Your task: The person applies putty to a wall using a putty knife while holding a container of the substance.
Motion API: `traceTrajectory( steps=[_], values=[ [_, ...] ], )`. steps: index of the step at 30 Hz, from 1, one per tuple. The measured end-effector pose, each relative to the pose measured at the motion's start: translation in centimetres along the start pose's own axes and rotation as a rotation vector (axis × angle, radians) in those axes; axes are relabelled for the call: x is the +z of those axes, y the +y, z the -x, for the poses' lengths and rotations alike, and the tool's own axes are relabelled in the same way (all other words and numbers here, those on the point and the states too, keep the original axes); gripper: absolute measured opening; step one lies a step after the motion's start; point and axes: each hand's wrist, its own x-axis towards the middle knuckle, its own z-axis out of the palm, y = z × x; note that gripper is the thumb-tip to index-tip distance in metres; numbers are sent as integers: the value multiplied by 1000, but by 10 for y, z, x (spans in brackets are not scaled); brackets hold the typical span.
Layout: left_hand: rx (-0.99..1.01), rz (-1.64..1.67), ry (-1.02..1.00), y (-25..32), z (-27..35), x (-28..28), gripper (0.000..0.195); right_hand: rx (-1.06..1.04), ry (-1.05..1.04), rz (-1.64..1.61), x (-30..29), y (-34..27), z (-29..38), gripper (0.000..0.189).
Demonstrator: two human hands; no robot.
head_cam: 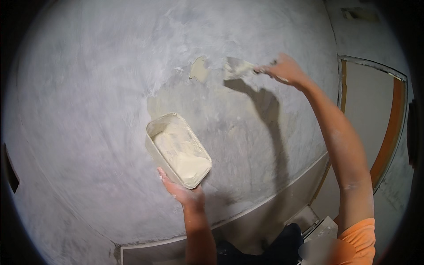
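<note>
My left hand (185,192) supports a rectangular tub (154,145) from below, its open top tilted toward me. Cream-coloured filler paste (190,165) lies mostly in the tub's lower end and smears its inner walls. At the upper right, my right hand (285,71) grips a wide putty knife (238,68) by its handle. Paste coats the blade, which is at or close to the grey wall (99,99); contact cannot be told. Left of the blade, a fresh cream patch of paste (199,69) sticks to the wall. Both hands carry smudges of paste.
A door frame (372,64) with a pale panel and orange-brown edging stands at the right. Tiled skirting (255,215) runs along the wall's foot. A pale, stained object (323,228) is low on the right beside my dark-clothed leg (285,245). My arm's shadow falls across the wall.
</note>
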Motion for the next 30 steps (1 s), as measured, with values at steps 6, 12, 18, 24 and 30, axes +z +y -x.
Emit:
traceTrajectory(
  steps=[6,12,18,24,30],
  values=[
    [-150,146,128,30,6,23,61,-321,124,157,-7,-143,3,61],
    [-217,120,154,31,8,31,58,-410,-2,453,-9,-180,-18,50],
    [-191,58,144,25,4,12,57,-149,122,208,-17,-99,-48,68],
    [-225,90,145,26,3,18,55,146,28,68,5,22,-25,72],
    [-105,28,18,19,4,9,59,177,170,182,-34,-25,11,71]
  ],
)
